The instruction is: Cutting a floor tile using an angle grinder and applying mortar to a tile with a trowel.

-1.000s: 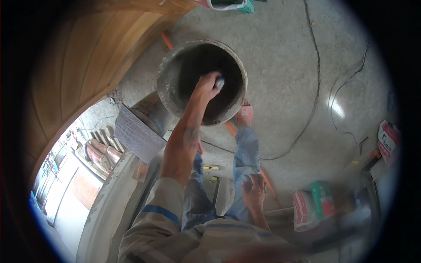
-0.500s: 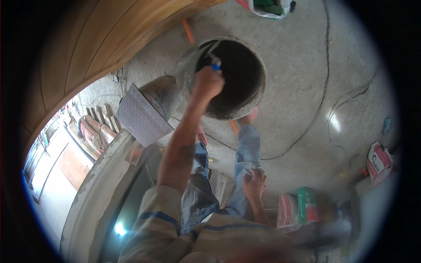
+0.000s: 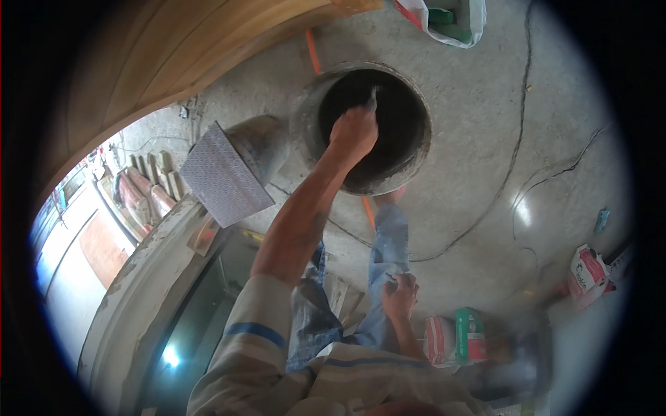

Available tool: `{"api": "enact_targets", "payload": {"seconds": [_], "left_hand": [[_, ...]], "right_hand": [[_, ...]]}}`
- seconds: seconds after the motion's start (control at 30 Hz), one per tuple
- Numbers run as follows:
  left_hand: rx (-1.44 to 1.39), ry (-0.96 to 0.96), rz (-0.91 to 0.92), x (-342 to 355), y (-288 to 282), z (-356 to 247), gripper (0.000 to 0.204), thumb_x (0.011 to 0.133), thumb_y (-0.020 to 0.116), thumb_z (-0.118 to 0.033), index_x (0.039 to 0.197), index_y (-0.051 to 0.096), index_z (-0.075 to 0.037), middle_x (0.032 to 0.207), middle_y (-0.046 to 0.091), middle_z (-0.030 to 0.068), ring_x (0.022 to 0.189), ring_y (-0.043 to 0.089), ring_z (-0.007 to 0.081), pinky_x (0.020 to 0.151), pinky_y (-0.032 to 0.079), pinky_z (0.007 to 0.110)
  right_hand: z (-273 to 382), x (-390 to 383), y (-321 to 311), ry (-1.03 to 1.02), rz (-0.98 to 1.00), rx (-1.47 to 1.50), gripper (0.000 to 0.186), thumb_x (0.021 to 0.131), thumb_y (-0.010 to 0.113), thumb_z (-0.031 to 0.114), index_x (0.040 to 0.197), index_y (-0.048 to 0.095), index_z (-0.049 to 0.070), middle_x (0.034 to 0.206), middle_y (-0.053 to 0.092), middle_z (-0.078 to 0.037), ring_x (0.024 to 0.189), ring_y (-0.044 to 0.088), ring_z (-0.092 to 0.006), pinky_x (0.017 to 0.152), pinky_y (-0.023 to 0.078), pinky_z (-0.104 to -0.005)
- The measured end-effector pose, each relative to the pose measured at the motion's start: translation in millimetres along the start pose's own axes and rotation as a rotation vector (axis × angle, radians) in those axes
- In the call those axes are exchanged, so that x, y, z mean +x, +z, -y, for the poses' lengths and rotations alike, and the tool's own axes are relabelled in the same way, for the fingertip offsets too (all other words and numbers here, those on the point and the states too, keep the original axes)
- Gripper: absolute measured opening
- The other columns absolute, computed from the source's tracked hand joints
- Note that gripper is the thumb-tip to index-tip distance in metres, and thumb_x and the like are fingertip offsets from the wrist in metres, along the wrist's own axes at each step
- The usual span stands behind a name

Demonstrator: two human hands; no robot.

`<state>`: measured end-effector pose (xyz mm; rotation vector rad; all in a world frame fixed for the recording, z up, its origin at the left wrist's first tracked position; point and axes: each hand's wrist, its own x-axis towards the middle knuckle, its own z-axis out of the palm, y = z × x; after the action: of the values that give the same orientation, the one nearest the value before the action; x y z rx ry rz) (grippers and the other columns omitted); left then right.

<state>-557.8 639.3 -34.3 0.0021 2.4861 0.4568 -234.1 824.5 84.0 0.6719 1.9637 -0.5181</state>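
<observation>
A large mortar-crusted cylindrical bucket (image 3: 420, 156) stands on the floor with dark contents inside. Over its opening, my left hand (image 3: 352, 130) is closed around a hand tool (image 3: 374, 96) whose pale metal end points away from me; the part in my grip is hidden. My right hand (image 3: 400, 297) rests on my jeans at the right knee, fingers bent and somewhat apart, with nothing visible in it. Left of the bucket, a patterned grey tile-like sheet (image 3: 225, 177) leans on another grimy cylindrical container (image 3: 267, 149).
A curved wooden structure (image 3: 139, 76) borders the upper left. An open sack (image 3: 472, 28) lies beyond the bucket, more sacks (image 3: 470, 336) at lower right. Dark cables (image 3: 510, 170) cross the concrete floor (image 3: 465, 125). Planks (image 3: 149, 194) lie outside an opening at left.
My left hand has shifted about inside the bucket's mouth, the tool's end now pointing forward. The view has turned slightly, so the bucket sits farther right. My right hand stays on my leg.
</observation>
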Motion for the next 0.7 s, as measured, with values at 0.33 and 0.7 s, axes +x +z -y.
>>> {"api": "enact_targets", "payload": {"seconds": [0.33, 0.7], "left_hand": [[0.227, -0.037, 0.289, -33.7, 83.8, 29.5, 0.012, 0.078, 0.061, -0.011, 0.081, 0.073, -0.009, 0.088, 0.070, 0.0125, 0.088, 0.068, 0.0247, 0.067, 0.057, 0.037], [-0.037, -0.048, -0.413, -32.2, 45.7, -23.1, 0.009, 0.066, 0.061, -0.014, 0.066, 0.067, -0.007, 0.075, 0.060, 0.0109, 0.075, 0.059, 0.0245, 0.055, 0.050, 0.036]], "right_hand": [[-23.9, 4.2, 10.0, -0.056, -0.004, 0.045, 0.032, 0.077, 0.063, 0.025, 0.108, 0.062, 0.016, 0.125, 0.048, -0.009, 0.117, 0.045, -0.0330, 0.090, 0.043, -0.0514], [-18.4, 25.4, -14.7, -0.247, -0.046, -0.036, 0.027, 0.076, 0.064, 0.018, 0.101, 0.064, 0.006, 0.113, 0.055, -0.015, 0.109, 0.051, -0.0334, 0.093, 0.042, -0.0418]]}}
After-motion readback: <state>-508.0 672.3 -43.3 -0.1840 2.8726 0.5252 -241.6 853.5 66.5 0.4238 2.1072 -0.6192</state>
